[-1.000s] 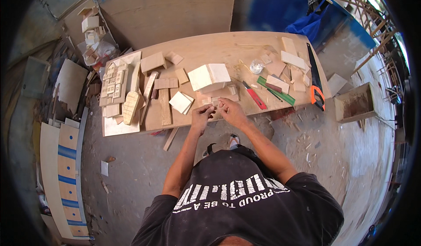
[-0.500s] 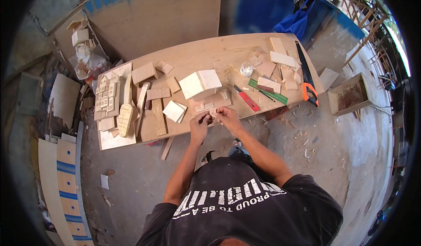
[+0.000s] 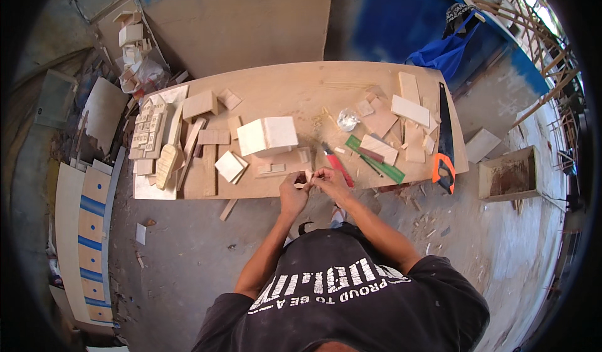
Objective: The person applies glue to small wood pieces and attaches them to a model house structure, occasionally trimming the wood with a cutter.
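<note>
Over the front edge of the workbench [image 3: 257, 189], a small pale wooden piece [image 3: 308, 176] is pinched between the fingertips of both hands. My left hand [image 3: 293, 195] has its fingers closed on one side of it, and my right hand [image 3: 331, 184] grips the other side. The fingers partly cover the piece, so its full shape is hidden. Just beyond my left hand stands a small wooden model house [image 3: 268, 135] with a pitched roof, on a flat base holding little wooden strips [image 3: 271, 167]. A red utility knife [image 3: 338, 165] lies right beside my right hand.
Right of the knife lie a green ruler [image 3: 392, 172], wooden offcuts [image 3: 380, 149], a crumpled clear plastic lump [image 3: 348, 120] and an orange-handled saw [image 3: 444, 173] along the bench's end. On the left are a house-front model [image 3: 148, 129] and wooden blocks [image 3: 200, 103]. An open box [image 3: 509, 173] stands at right.
The view has shifted, so the bench sits differently in it. Both hands have moved right relative to the model house, closer to the knife, still holding the small wooden piece, which is turned differently.
</note>
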A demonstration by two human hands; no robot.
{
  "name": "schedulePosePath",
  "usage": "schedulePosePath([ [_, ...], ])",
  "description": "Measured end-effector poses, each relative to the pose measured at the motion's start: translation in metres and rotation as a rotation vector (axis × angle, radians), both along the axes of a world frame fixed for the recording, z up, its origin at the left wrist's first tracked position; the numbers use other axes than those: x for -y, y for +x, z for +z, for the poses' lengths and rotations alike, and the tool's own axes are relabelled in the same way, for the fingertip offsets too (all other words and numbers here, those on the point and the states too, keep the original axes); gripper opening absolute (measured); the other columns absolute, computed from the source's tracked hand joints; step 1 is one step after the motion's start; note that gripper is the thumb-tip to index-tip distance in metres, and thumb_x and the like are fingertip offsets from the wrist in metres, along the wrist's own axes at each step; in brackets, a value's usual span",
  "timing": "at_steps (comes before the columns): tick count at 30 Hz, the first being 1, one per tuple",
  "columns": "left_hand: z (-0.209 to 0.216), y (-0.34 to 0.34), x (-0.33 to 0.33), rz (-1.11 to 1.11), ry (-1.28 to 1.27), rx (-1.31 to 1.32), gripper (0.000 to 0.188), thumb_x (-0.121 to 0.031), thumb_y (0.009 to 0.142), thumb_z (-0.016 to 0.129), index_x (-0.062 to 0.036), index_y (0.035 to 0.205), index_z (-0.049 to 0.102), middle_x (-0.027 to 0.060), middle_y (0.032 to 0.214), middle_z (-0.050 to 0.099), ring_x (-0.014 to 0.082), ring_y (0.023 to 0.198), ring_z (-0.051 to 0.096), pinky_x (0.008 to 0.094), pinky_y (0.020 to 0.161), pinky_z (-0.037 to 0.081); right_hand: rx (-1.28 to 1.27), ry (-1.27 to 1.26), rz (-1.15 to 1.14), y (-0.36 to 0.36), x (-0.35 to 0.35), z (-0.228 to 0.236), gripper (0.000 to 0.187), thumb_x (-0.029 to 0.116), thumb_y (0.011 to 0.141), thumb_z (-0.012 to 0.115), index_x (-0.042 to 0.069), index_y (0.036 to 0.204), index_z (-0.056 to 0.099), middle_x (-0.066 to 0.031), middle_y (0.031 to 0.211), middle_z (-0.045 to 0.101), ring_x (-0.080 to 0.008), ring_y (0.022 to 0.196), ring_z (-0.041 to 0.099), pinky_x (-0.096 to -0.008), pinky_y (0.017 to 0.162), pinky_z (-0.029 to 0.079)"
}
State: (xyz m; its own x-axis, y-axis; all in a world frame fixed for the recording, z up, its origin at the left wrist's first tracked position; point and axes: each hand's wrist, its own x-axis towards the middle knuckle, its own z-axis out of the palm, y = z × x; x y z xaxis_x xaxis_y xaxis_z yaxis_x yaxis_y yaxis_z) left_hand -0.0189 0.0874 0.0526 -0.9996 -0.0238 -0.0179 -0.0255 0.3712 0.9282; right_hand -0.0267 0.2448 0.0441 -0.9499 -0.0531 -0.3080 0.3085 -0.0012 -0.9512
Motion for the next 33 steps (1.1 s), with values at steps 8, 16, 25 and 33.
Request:
schedulePosePath([
  [8, -0.009, -0.022, -0.054, 0.056, 0.134, 0.015, 0.052, -0.002, 0.078, 0.078, -0.0040, 0.129, 0.064, 0.0080, 0.089, 0.062, 0.0154, 0.080, 0.060, 0.0302, 0.077, 0.053, -0.553, 0.893, -0.195, -0.087, -0.134, 0.015, 0.019, 0.011, 0.089, 0.067, 0.000, 0.104, 0.067, -0.0188, 0.102, 0.067, -0.0329, 0.089, 0.067, -0.0404, 0.078, 0.053],
  [16, -0.003, -0.067, -0.114, -0.029, 0.235, -0.026, 0.068, -0.003, 0.083, 0.075, -0.0027, 0.145, 0.048, 0.0052, 0.090, 0.064, 0.0134, 0.084, 0.061, 0.0288, 0.085, 0.051, -0.586, 0.875, 0.108, -0.145, -0.167, 0.001, 0.019, 0.008, 0.088, 0.064, -0.001, 0.104, 0.070, -0.0198, 0.101, 0.065, -0.0391, 0.094, 0.064, -0.0436, 0.082, 0.052],
  [25, -0.002, -0.115, -0.138, -0.236, 0.013, 0.163, 0.091, -0.012, 0.079, 0.079, -0.0057, 0.155, 0.031, 0.0132, 0.098, 0.072, 0.0211, 0.092, 0.068, 0.0355, 0.088, 0.054, -0.623, 0.879, 0.136, -0.162, -0.163, 0.009, 0.017, 0.014, 0.093, 0.058, 0.001, 0.094, 0.068, -0.0197, 0.098, 0.064, -0.0412, 0.092, 0.064, -0.0482, 0.080, 0.052],
  [33, -0.007, -0.112, -0.133, -0.286, 0.103, 0.177, 0.097, -0.010, 0.078, 0.078, -0.0075, 0.158, 0.023, 0.0108, 0.094, 0.072, 0.0175, 0.088, 0.067, 0.0321, 0.088, 0.051, -0.597, 0.858, 0.051, -0.158, -0.151, 0.007, 0.016, 0.018, 0.094, 0.060, 0.005, 0.097, 0.068, -0.0144, 0.097, 0.065, -0.0380, 0.089, 0.065, -0.0465, 0.077, 0.053],
])
